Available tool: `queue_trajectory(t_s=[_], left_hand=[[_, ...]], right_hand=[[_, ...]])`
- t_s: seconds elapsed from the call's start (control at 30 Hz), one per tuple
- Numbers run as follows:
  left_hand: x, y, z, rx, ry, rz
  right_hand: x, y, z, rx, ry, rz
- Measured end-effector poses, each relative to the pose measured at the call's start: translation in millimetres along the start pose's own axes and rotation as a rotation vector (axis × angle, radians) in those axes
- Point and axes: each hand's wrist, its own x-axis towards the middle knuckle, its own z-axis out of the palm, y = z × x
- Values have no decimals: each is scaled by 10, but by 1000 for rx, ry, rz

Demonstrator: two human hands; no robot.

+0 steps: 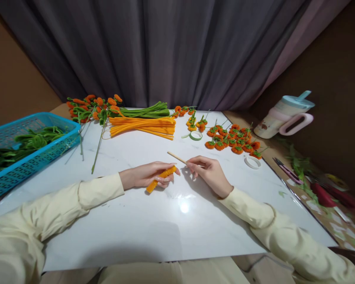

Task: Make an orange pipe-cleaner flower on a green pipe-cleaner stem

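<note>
My left hand [149, 174] is closed around a coiled yellow-orange pipe cleaner [165, 173], a tight spiral whose lower end sticks out below the fingers. A short way to the right, my right hand [208, 171] pinches a thin wooden stick [176, 157] near one end, and its free end points up and left. Stick and coil are apart. Beyond the hands lies a bundle of straight yellow-orange pipe cleaners [143, 127], with a bundle of green pipe cleaners [148, 110] behind it.
A blue basket [62, 138] of green leaf pieces stands at left. Orange flowers on stems [100, 103] lie behind. Several small orange flower heads [232, 138] sit at right near a green tape roll [195, 135] and white tape roll [252, 162]. A tumbler [279, 118], snips [288, 171] and red-handled tool [322, 195] lie beyond.
</note>
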Motion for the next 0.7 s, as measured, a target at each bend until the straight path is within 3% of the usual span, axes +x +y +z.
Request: queue_trajectory(t_s=[0.2, 0.43, 0.57, 0.7], left_hand=[[8, 15, -8, -37, 2, -35], [30, -2, -50, -165, 0, -76], [36, -15, -82, -198, 2, -57], [28, -12, -92, -203, -1, -67]], right_hand=[[54, 86, -23, -364, 44, -276], [249, -38, -91, -543, 90, -505], [708, -309, 41, -718, 14, -700], [1423, -585, 454, -1077, -176, -787]])
